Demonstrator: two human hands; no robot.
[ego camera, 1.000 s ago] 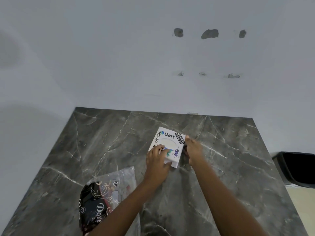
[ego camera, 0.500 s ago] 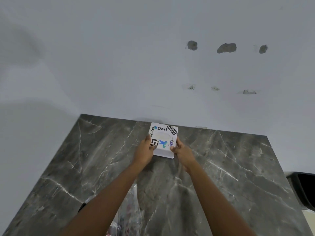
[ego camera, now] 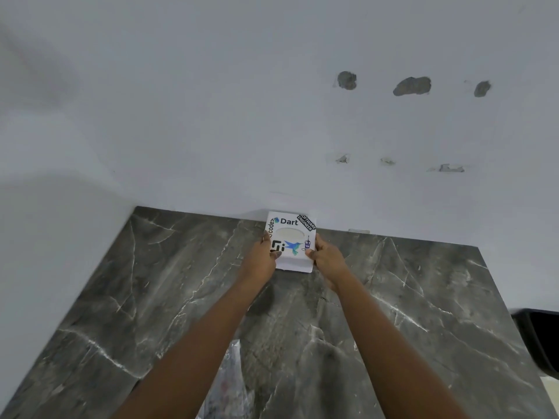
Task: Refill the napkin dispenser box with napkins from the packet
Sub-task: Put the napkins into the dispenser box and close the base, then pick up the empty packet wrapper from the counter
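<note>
The white napkin dispenser box (ego camera: 291, 234), covered in stickers, has an oval slot on top with pale napkin showing in it. It stands at the far edge of the dark marble table (ego camera: 151, 297), against the wall. My left hand (ego camera: 262, 258) grips its left side and my right hand (ego camera: 326, 259) grips its right side. The clear plastic napkin packet (ego camera: 230, 385) lies near the front edge, mostly hidden between my forearms.
A white wall (ego camera: 211, 116) with patched holes rises right behind the table. A black bin (ego camera: 541, 340) stands off the table's right edge.
Both hands have pushed the box away from me, from the table's middle to the far edge by the wall. My view has tilted up, so the packet has slid mostly out of sight.
</note>
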